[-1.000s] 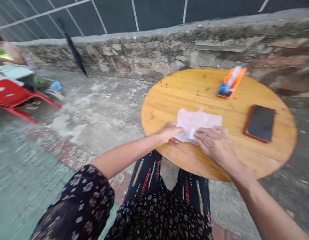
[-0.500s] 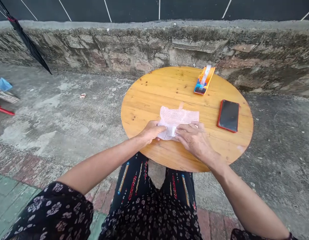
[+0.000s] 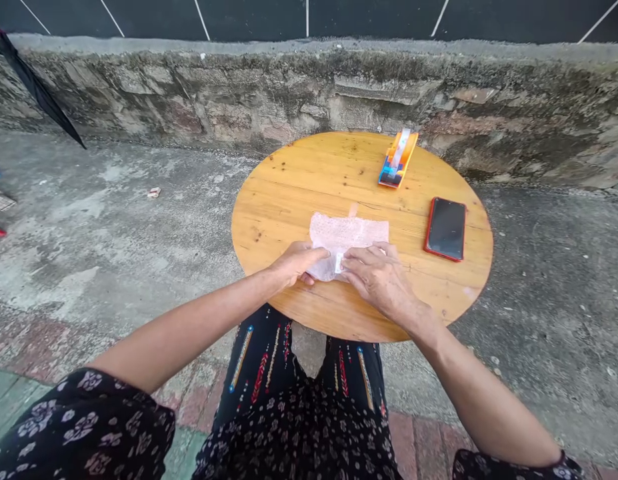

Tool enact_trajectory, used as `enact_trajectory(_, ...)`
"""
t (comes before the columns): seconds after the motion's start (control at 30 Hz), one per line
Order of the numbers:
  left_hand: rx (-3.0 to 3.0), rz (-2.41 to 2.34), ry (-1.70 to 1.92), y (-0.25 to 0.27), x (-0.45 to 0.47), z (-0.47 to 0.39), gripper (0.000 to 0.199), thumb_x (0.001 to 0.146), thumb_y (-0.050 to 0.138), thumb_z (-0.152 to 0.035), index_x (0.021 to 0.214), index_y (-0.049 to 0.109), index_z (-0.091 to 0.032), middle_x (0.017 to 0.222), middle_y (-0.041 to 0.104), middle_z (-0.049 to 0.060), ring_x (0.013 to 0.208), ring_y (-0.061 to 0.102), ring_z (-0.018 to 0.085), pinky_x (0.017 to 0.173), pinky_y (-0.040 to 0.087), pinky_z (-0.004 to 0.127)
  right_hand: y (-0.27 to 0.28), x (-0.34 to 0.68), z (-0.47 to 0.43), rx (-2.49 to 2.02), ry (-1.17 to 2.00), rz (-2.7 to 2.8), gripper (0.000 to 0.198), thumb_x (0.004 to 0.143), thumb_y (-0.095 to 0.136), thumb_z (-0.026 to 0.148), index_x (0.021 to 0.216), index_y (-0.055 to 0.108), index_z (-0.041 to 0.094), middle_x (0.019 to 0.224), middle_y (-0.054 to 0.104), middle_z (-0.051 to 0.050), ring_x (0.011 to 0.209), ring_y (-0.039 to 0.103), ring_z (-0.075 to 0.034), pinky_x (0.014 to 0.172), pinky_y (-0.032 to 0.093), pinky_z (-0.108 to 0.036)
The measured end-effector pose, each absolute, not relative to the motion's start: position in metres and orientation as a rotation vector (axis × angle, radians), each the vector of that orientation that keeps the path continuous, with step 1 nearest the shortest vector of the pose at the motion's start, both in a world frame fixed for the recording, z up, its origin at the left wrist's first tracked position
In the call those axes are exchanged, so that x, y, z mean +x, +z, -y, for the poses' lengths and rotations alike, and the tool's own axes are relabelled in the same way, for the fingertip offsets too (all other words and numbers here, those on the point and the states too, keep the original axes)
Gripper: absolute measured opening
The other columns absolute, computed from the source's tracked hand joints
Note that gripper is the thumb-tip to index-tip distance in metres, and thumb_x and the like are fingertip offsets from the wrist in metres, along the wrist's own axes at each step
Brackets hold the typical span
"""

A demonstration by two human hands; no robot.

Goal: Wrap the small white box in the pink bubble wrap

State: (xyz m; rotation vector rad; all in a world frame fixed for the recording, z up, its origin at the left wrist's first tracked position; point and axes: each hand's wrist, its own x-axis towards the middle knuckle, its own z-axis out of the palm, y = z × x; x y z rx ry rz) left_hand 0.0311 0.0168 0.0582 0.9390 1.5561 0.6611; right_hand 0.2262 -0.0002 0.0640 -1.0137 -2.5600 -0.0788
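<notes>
Pink wrap (image 3: 349,231) is lying on the table (image 3: 289,190), my left hand (image 3: 295,263) pinching its edge. My half-curled right hand (image 3: 379,275), grip unclear, is touching a white patch (image 3: 339,263), seemingly placed, pressing perhaps unfinished.

A wooden table (image 3: 289,193) stands on concrete (image 3: 153,227) near a stone wall (image 3: 269,100).

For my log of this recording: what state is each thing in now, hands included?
Left hand: thumb on top of the sheet, gripping its near left side.
Right hand: fingers bent, touching the sheet.
Pink sheet: spread out, far part uncovered.
White strip: on the sheet; whether stuck, cannot tell.
Phone: face up, screen dark.
Tape dispenser: on the table, tape loaded.
Umbrella: closed, slanted, tip down.
</notes>
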Motion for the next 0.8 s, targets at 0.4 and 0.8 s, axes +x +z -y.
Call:
enact_trajectory(0.4, 0.985, -1.621, 0.566, 0.050, 0.032, -0.024, 0.007, 0.068, 0.066, -0.018, 0.067, 0.060, -0.014, 0.054, 0.056, -0.002, 0.042, 0.046, 0.009, 0.037, 0.028, 0.021, 0.062, 0.227, -0.001, -0.992, -0.085, 2.549, 0.017, 0.094, 0.057, 0.027, 0.094, 0.073, 0.020, 0.107, 0.071, -0.003, 0.093, 0.060, -0.021, 0.099, 0.029, -0.042)
enact_trajectory(0.8, 1.190, -1.687, 0.579, 0.065, 0.051, -0.023, 0.018, 0.061, 0.078, -0.021, 0.075, 0.068, -0.015, 0.068, 0.066, 0.000, 0.060, 0.059, 0.012, 0.048, 0.041, 0.020, 0.061, 0.226, -0.003, -0.999, -0.079, 2.571, 0.015, 0.092, 0.059, 0.026, 0.093, 0.073, 0.020, 0.107, 0.072, -0.004, 0.094, 0.060, -0.023, 0.095, 0.029, -0.042)
